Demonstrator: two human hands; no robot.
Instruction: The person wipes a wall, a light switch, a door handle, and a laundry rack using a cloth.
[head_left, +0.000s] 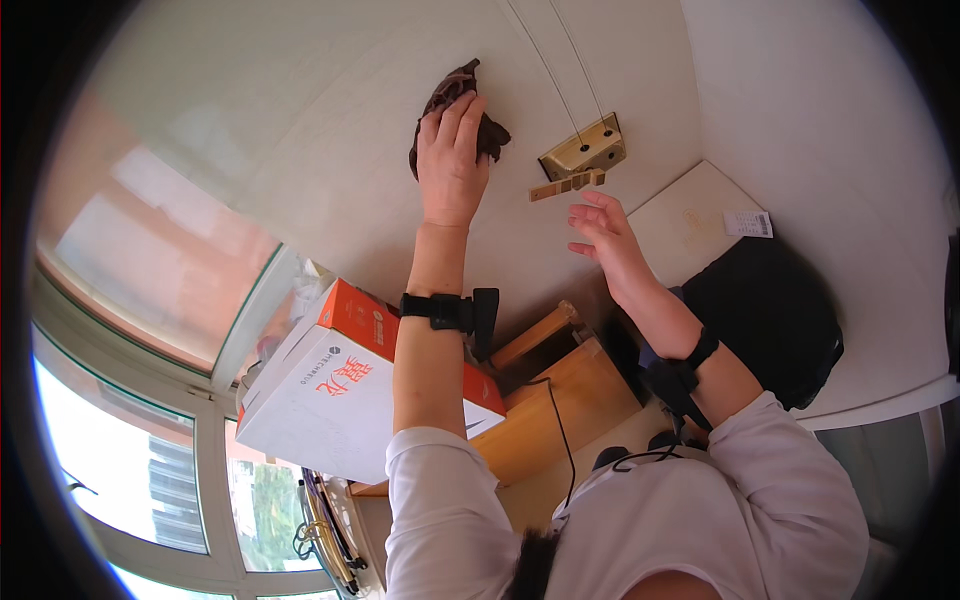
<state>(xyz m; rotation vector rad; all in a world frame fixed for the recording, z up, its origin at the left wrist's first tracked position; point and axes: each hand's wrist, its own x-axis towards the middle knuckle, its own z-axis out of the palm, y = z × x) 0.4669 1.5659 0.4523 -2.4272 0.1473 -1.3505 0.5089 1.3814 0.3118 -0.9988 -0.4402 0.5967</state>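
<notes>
My left hand (454, 161) presses a crumpled dark brown cloth (491, 139) against a pale wall (337, 150), fingers spread over it. To the right of the cloth, a brass-coloured hand-crank winder (592, 146) is fixed to the wall. Two thin wires (551, 71) run from holes in its body. Its crank handle (562, 186) juts out from the lower side. Just below that handle hovers my right hand (604, 236), empty, its fingers loosely apart and seemingly not touching the metal. Black straps with small devices circle both forearms.
Below my left forearm stands a white and orange Mechrevo carton (352, 397), with wooden furniture (555, 405) beside it. A cream flat box (697, 217) bearing a label and a black bag (757, 322) are at right. Windows (120, 450) and several hangers (326, 532) are at left.
</notes>
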